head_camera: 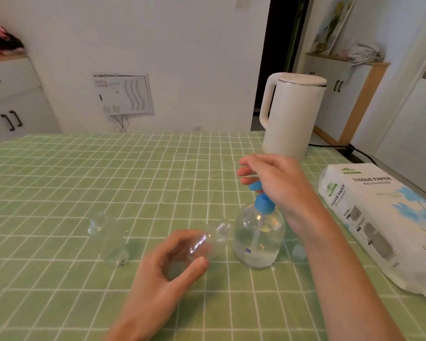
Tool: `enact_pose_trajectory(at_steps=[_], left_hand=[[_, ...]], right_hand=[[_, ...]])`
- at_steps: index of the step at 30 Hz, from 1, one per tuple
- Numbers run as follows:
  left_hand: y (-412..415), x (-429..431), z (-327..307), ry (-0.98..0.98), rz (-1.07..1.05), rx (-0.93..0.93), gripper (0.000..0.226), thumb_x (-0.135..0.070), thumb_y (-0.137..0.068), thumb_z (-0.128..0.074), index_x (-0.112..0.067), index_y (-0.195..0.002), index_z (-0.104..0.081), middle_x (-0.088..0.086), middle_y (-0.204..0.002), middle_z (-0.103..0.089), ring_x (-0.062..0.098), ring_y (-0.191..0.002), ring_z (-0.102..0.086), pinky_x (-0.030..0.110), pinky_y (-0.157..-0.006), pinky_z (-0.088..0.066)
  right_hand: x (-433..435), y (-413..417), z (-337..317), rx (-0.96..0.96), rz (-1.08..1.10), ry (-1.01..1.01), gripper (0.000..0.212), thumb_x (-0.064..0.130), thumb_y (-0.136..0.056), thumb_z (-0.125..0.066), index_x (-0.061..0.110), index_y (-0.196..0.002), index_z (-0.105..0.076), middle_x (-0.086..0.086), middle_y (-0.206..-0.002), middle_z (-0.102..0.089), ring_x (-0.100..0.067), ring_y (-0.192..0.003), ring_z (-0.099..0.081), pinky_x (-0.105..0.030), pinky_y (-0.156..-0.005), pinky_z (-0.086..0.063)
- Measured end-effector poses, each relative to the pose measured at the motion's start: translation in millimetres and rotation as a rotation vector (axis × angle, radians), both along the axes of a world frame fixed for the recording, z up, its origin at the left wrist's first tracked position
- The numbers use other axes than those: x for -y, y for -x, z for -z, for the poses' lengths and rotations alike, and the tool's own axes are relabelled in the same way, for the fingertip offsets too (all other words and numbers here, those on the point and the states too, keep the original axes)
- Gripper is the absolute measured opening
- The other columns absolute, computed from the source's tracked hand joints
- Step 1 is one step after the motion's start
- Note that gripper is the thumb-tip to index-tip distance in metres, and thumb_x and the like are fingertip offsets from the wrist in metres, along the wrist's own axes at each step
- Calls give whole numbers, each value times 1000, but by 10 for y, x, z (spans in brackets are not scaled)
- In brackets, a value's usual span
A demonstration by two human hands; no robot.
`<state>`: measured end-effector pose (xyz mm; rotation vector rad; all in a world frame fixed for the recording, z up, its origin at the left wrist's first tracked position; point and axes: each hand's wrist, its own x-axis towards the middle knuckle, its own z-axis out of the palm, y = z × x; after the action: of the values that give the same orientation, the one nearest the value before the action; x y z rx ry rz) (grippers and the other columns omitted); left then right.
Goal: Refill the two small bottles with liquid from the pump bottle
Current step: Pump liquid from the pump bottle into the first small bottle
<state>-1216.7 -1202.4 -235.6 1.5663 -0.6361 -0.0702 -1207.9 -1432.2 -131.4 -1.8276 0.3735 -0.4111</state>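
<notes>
The clear pump bottle [258, 242], with a blue pump head and about a third full of liquid, stands right of centre on the green checked tablecloth [59, 193]. My right hand [276, 183] rests on top of the blue pump head, fingers stretched out to the left over the nozzle. My left hand [167, 269] grips a small clear bottle [207, 239] tilted on its side, its mouth close to the pump bottle's left wall and below the nozzle. A second small clear bottle [113, 247] stands on the cloth to the left, apart from both hands.
A white electric kettle [293, 114] stands behind the pump bottle, its cord running off to the right. A pack of tissue paper [384, 217] lies along the right edge. A small pale cap [299, 252] sits just right of the pump bottle.
</notes>
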Motion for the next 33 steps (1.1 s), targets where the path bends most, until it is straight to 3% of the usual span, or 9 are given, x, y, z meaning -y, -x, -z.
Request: enact_pose_trajectory(at_steps=[2,5,7,12,16,20,25,29,33], left_hand=[[-89,68,-82,-34,-5,27,35,-44,-84,-74,-39,-118,-71,-7,-114,-79,14,-106,-76,30,-88,-62],[-263,187,-246,-92,2,109,36,-44,-84,-74,-38,-120,-70,-10,-112,-78,17,-105,-75,38,-88,-59],[-376,242,-334,-112,12,164,37,-43,-86,-75,-37,-122,-70,-10,-112,-78,17,-107,-74,37,-87,-58],[-517,309,-385,-102,8,209,39,-41,-82,-78,-38,-120,-71,-11,-112,-78,16,-105,-74,31,-87,-56],[-569,324,-396,-103,23,240,41,-41,-82,-79,-34,-121,-71,-10,-111,-78,18,-102,-74,28,-84,-56],[-581,325,-391,-87,24,227,41,-40,-81,-78,-31,-121,-71,-9,-111,-78,20,-99,-74,34,-83,-57],[-552,349,-340,-58,52,195,37,-39,-83,-77,-31,-119,-72,-7,-110,-78,19,-93,-75,29,-78,-58],[-549,351,-335,-38,62,179,35,-40,-84,-76,-35,-118,-72,-7,-112,-78,19,-96,-75,25,-78,-57],[-539,355,-329,-20,58,171,36,-40,-83,-77,-37,-118,-72,-5,-112,-77,20,-93,-75,27,-78,-58]], right_hand=[[38,-20,-6,24,6,-3,25,35,-100,-63,22,-89,-80,14,-85,-81,-1,-75,-76,-22,-74,-54],[64,-35,-34,96,21,-49,31,44,-102,-61,23,-90,-81,14,-88,-81,-1,-82,-77,-11,-63,-54],[67,-50,-49,111,21,-45,32,45,-102,-60,24,-90,-81,14,-88,-81,1,-82,-76,-10,-61,-52],[58,-95,-16,16,-29,6,20,31,-103,-61,27,-95,-79,16,-87,-81,0,-81,-76,-22,-76,-55],[56,-119,-9,-50,-60,-13,21,26,-103,-59,24,-99,-80,10,-87,-82,-7,-81,-78,-21,-73,-53],[3,-98,8,-42,-88,-127,27,24,-101,-56,15,-97,-82,0,-86,-83,-12,-81,-77,-13,-60,-53],[-8,15,167,91,-136,-56,45,31,-101,-48,13,-78,-81,-4,-78,-81,-14,-80,-76,-9,-64,-51],[-3,127,366,178,-149,-11,60,47,-96,-36,17,-55,-68,0,-65,-77,-7,-60,-64,-12,-63,-47],[22,135,480,213,-136,10,71,59,-95,-32,10,-54,-61,0,-61,-74,-5,-60,-66,-7,-64,-45]])
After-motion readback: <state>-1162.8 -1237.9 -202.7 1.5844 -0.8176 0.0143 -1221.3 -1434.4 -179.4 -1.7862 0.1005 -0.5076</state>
